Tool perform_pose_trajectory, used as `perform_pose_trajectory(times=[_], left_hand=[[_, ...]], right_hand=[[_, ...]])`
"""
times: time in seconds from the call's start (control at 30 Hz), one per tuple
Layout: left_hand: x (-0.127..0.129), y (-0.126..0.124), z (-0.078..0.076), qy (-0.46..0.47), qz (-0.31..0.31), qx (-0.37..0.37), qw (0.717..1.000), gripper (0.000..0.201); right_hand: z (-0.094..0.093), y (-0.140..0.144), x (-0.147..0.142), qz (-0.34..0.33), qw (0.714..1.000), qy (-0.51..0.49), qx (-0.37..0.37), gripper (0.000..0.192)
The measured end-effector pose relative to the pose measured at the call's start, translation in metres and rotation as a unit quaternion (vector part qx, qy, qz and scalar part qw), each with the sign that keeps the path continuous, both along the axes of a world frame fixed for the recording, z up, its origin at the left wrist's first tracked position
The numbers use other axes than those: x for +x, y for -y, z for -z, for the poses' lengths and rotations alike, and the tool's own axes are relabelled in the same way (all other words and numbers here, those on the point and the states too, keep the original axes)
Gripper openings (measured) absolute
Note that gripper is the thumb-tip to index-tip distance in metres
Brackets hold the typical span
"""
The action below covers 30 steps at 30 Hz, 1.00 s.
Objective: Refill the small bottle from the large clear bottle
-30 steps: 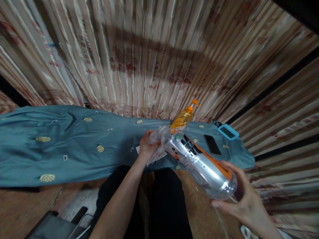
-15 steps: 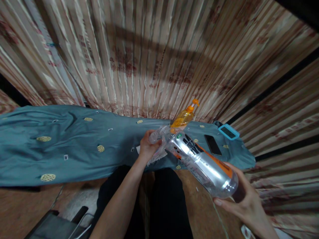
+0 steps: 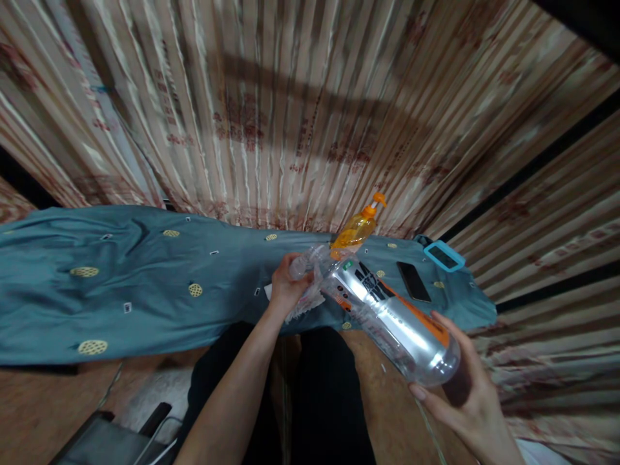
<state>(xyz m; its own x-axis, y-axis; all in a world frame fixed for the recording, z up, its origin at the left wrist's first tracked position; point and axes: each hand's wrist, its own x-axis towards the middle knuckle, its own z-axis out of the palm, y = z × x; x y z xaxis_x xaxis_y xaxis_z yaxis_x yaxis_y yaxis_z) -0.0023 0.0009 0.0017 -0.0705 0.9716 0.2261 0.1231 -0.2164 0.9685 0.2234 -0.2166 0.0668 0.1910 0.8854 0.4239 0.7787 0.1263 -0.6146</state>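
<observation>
The right hand (image 3: 462, 394) was wrapped around the bottom end of a big clear plastic bottle (image 3: 392, 316). The bottle had a silver, black and orange label. It was lying tilted in the air, with its bottom near the person and its top pointing away, over the near edge of the desk (image 3: 145, 290).

The left hand (image 3: 285, 287) was closed around the top end of the bottle. It also held some crinkly clear plastic (image 3: 310, 284) there. I could not tell if a cap was on the bottle, because the hand and the plastic hid it.

The desk was covered with a blue-green cloth that had little yellow round spots. An orange pump bottle (image 3: 357, 229) stood on the cloth just behind the big bottle's top. A black phone (image 3: 413, 281) lay flat on the cloth to the right. A small thing with a light blue frame (image 3: 444, 256) lay near the far right corner.

A striped curtain (image 3: 290, 110) with red marks hung behind the desk. The person's dark trousers (image 3: 320, 394) showed below the hands.
</observation>
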Motion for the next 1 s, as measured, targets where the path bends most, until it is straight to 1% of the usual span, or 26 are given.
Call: perform_pose_trajectory(times=[0.23,0.37,0.57,0.7,0.87,1.0], left_hand=[[0.001,0.001,-0.002,-0.001,0.0,0.006,1.0,0.034],[0.001,0.001,-0.002,-0.004,-0.002,0.0,1.0,0.035],[0.001,0.001,-0.003,-0.003,-0.004,-0.003,1.0,0.035],[0.001,0.001,-0.003,-0.003,-0.002,0.001,1.0,0.035],[0.001,0.001,-0.004,-0.001,-0.003,-0.005,1.0,0.035],[0.001,0.002,-0.005,-0.003,-0.006,-0.011,1.0,0.034]], right_hand=[[0.001,0.0,0.0,-0.005,0.999,0.032,-0.009,0.079],[0.002,0.0,0.003,0.003,0.999,0.042,-0.009,0.08],[0.003,0.003,0.01,-0.026,0.997,0.063,-0.017,0.083],[0.002,0.004,0.006,-0.03,0.998,0.054,-0.016,0.081],[0.002,0.005,0.002,-0.002,0.999,0.039,-0.017,0.081],[0.007,0.007,0.002,0.002,0.999,0.027,-0.018,0.083]])
